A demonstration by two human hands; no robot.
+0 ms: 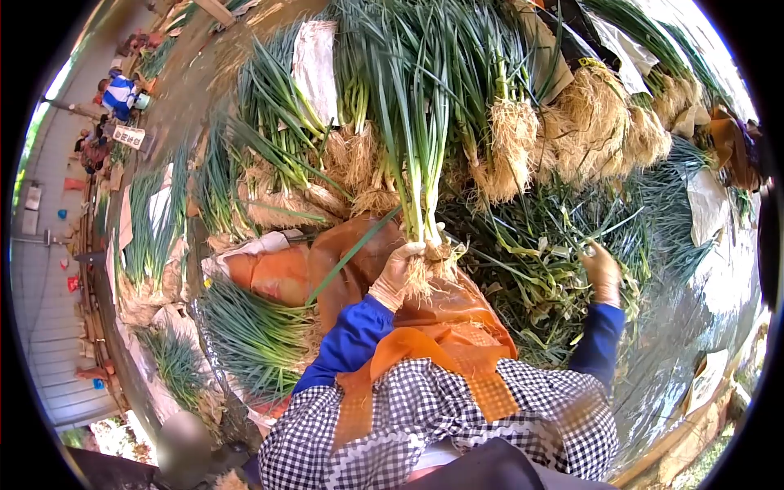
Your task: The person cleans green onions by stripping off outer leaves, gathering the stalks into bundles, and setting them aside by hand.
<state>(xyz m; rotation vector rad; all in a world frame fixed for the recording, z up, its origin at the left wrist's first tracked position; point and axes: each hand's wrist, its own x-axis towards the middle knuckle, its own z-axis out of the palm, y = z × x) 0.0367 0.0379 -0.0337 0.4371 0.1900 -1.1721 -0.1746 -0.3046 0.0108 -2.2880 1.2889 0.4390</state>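
My left hand (395,273) is closed around a small bunch of green onions (419,192), gripping them just above their pale, stringy roots (426,278). Their white stalks and long green leaves point away from me, over a heap of more green onions (351,73). Out to the right, my right hand (602,269) hangs over a pile of loose and withered onion leaves (531,286). Its fingers look curled together near some thin leaves; what they hold, if anything, is too small to make out. An orange-brown apron (457,314) covers my lap beneath the bunch.
Large root-ended bundles (592,122) lie at the back right. More green onions (253,335) rest on the left, beside another row (147,245). Shiny plastic sheeting (694,302) covers the ground at right. Other people (122,94) sit at the far left, near a sign (129,136).
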